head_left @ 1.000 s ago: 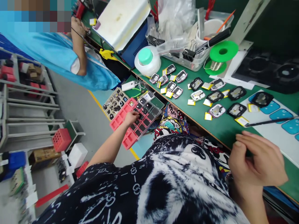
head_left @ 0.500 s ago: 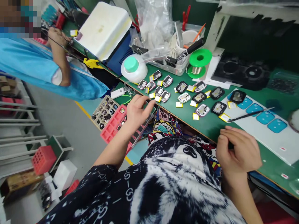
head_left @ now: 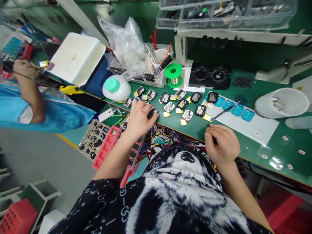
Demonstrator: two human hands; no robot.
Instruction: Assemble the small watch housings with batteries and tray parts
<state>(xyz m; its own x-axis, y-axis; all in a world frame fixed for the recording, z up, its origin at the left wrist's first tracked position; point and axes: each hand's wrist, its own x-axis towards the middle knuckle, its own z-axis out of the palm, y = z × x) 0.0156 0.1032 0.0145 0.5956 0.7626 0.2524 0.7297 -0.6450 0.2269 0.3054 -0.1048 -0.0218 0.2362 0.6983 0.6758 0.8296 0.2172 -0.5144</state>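
My left hand is over the left end of the rows of watch cases, its thumb and forefinger closed around a dark watch case at the bench's front edge. Part of the other cases beneath my fingers is hidden. My right hand lies at the front edge, fingers curled together with nothing visible in them. Between the hands are several opened watch cases with small silver and yellow batteries. Black tweezers lie across a white sheet bearing blue pads, beyond my right hand.
A white bottle, a clear bin and a green spool stand behind the cases. At lower left are a red tray and a beige parts tray. A white cup stands right. A person's arm is at far left.
The view has swung right, bringing the white cup and upper drawers into sight. My left hand has reached onto the cases and closed on one. My right hand keeps its curled shape.
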